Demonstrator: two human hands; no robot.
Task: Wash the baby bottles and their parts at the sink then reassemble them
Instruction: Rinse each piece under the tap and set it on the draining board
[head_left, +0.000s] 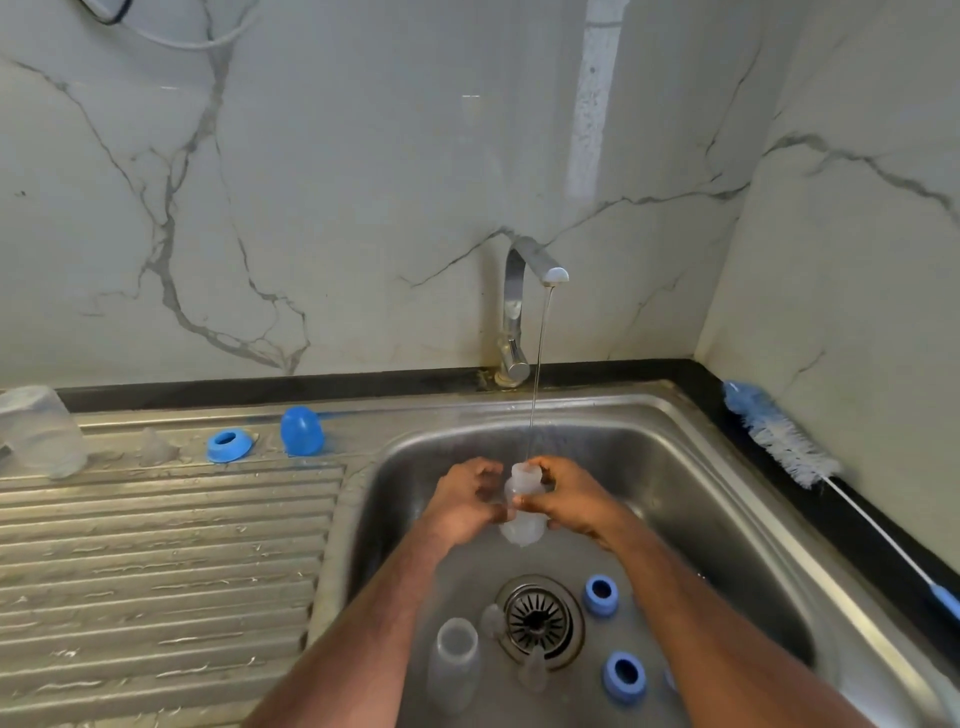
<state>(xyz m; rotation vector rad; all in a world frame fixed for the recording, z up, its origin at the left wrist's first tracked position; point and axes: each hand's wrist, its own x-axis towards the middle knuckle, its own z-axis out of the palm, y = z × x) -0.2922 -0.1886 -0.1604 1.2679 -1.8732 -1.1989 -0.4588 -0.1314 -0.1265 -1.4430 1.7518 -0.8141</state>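
Over the steel sink (675, 467) I hold a clear baby bottle (522, 525) upright under a thin stream from the tap (524, 291). My left hand (465, 501) grips its left side and my right hand (569, 496) grips its right side near the neck. On the sink floor lie another clear bottle (453, 662), two blue rings (601, 595) (624, 677) and two clear teats (492, 621) (532, 673) by the drain (537, 618). On the drainboard (156, 545) sit a blue ring (228, 444), a blue cap (302, 431) and a clear teat (154, 448).
A clear upturned cup (39, 431) stands at the drainboard's far left. A blue-and-white bottle brush (784, 441) lies on the black ledge to the right of the sink. Marble walls close in behind and on the right.
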